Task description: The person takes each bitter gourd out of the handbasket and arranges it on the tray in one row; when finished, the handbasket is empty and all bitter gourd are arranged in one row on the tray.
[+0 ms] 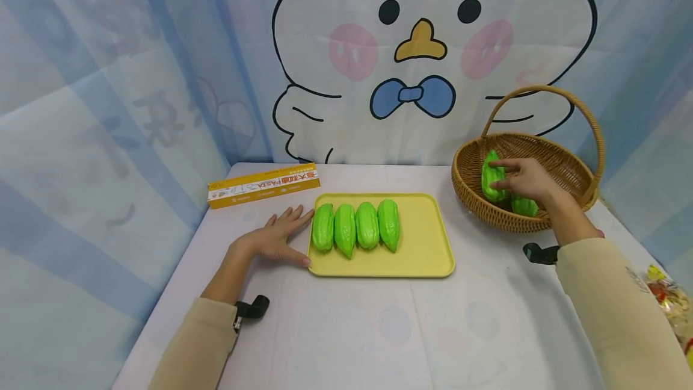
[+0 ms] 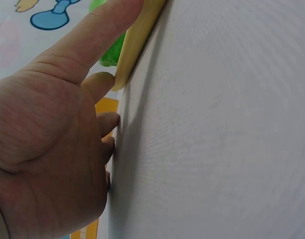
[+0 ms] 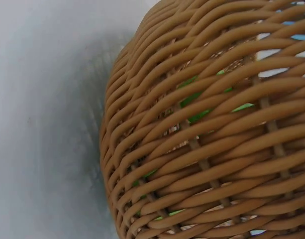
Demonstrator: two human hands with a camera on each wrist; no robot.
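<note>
Right hand at a green gourd in the far-right basket, pinched or merely touched: can't tell. Left hand spread, touching yellow tray. Seemingly a pick-up step; calls for secure pinch, then lift.

The bitter melons look like moulded plastic, ridged and glossy, with bright highlights along their ribs. The tray is smooth plastic with a low sheen. Coarsely woven wicker forms the basket, its round strands smooth and faintly lustrous, the overall surface bumpy. The pasta box appears to be smooth printed card. The backdrop is printed cloth, softly folded and matt; the tabletop has a pale, finely textured covering. The sleeves are matt fabric, the packet shiny film
</note>
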